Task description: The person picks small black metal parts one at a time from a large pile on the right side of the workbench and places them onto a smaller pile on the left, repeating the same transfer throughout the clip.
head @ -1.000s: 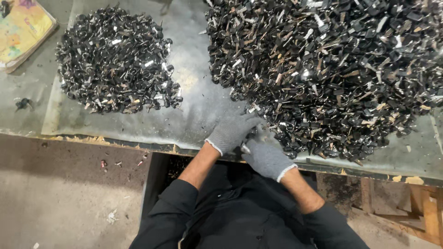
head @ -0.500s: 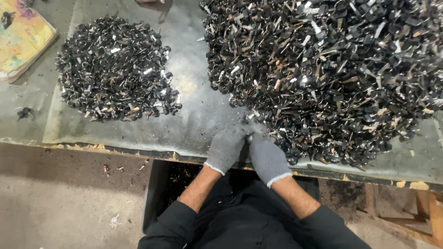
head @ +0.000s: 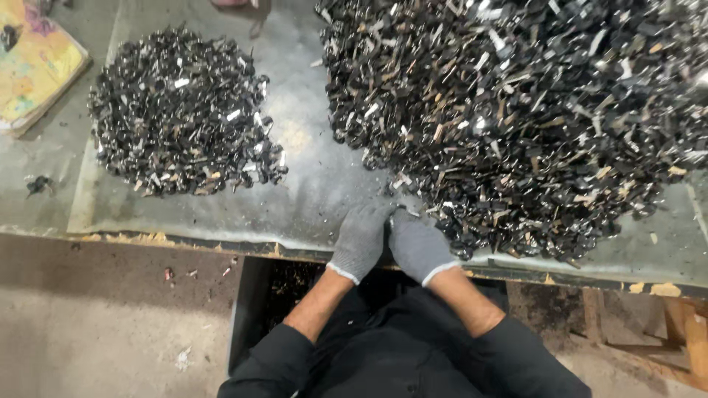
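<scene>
Both my hands wear grey knit gloves and meet at the near edge of a grey metal-topped table [head: 317,184]. My left hand [head: 361,239] and my right hand [head: 417,243] press side by side, fingertips at the near rim of a big heap of small black and silver metal pieces [head: 516,110]. The fingers curl together over a small piece from the heap; the piece itself is mostly hidden. A smaller, rounder heap of the same pieces [head: 181,110] lies well to the left of my hands.
A colourful flat pad [head: 33,66] lies at the table's far left corner. One stray piece [head: 37,184] sits near the left edge. A dark open bin [head: 295,287] stands under the table edge, by a concrete floor [head: 96,324]. Wooden boards [head: 664,317] are at lower right.
My hands have slid a little left along the near edge of the big heap and closed tighter together. The view has shifted slightly; both heaps lie as before.
</scene>
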A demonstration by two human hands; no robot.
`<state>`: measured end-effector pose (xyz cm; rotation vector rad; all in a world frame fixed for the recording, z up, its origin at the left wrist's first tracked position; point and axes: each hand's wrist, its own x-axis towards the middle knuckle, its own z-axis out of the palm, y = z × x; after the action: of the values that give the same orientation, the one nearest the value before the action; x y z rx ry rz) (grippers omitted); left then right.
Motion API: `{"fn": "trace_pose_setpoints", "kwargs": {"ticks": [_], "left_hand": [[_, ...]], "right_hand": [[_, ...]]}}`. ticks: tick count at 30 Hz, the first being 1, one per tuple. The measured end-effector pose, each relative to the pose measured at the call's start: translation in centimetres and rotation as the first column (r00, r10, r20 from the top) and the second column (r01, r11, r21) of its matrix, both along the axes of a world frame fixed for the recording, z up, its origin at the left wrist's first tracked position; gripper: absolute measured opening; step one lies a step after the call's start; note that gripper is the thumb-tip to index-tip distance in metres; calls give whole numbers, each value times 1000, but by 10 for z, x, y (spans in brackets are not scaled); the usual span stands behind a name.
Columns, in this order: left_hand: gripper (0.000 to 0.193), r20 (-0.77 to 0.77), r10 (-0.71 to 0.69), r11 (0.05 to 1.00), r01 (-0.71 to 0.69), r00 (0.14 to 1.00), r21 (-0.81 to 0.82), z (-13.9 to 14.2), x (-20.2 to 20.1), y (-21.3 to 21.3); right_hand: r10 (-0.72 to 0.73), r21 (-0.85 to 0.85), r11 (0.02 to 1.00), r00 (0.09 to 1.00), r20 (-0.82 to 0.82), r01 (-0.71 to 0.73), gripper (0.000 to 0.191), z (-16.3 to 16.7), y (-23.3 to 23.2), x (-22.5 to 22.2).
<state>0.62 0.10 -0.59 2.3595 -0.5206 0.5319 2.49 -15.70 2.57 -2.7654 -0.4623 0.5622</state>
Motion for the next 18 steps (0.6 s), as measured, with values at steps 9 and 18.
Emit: {"fn": "trace_pose_setpoints", "kwargs": {"ticks": [9,18], "left_hand": [[13,-193,168,984,-152,967,91,-3,-5,1],[6,-220,69,987,-35,973,154,-2,-2,2]], "right_hand": [[-56,130,990,998,27,52,28,-16,-20,-12],[-47,-84,996,998,-44,43,32,-9,-4,-8]]}}
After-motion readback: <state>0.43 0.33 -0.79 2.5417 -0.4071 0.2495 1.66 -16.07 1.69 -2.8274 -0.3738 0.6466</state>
